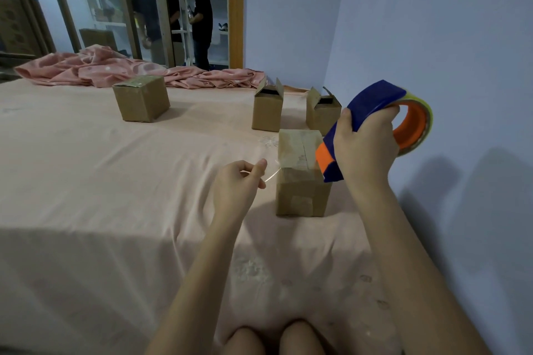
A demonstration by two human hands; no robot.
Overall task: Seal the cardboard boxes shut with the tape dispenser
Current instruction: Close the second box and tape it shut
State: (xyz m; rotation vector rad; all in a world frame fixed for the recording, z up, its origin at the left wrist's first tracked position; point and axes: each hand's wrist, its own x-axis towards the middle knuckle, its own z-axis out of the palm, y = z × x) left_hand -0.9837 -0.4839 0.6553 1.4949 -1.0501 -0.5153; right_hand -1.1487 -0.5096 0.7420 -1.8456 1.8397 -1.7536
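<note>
My right hand (364,147) grips a blue and orange tape dispenser (375,101) holding a clear tape roll, lifted just right of the nearest cardboard box (300,179). That box stands upright on the bed with glossy tape across its closed top. My left hand (238,184) pinches a thin strip of clear tape (272,174) that runs to the box's top left edge. Two small boxes with raised flaps stand behind it, one in the middle (267,111) and one further right (321,112). A closed box (141,98) sits far left.
A pink sheet covers the bed (115,181). A crumpled pink blanket (115,69) lies along the far edge. A pale blue wall (447,37) runs close on the right. People stand by shelves beyond the doorway. My knees show at the bottom.
</note>
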